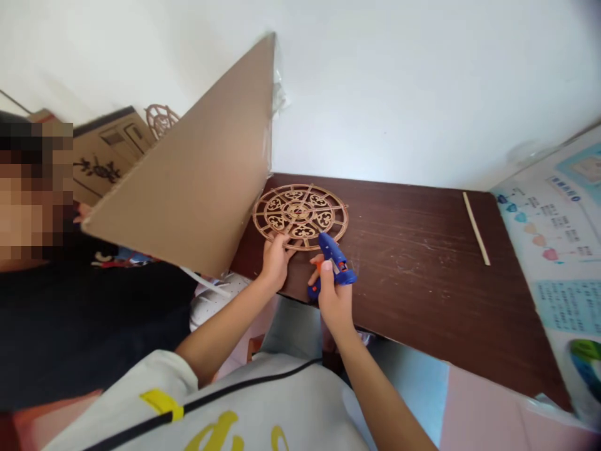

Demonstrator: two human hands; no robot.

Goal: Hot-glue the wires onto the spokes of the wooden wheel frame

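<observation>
On the dark brown table lies a round openwork wooden wheel (300,212) with spokes and cut-out ornaments. My left hand (276,263) grips its near edge, the thumb on top and other fingers partly hidden beneath the rim. In my right hand (337,307) is a blue glue gun (334,252) with orange parts. Its tapered nose points away from me and overlaps the wheel's near right rim in view; whether the tip touches the wood I cannot tell.
A tall cardboard panel (201,156) stands at the left, with another person (94,338) behind it. A pale stick (476,228) lies on the table's (413,282) right part. A printed board (549,250) stands along the right edge. The white wall (399,94) rises behind.
</observation>
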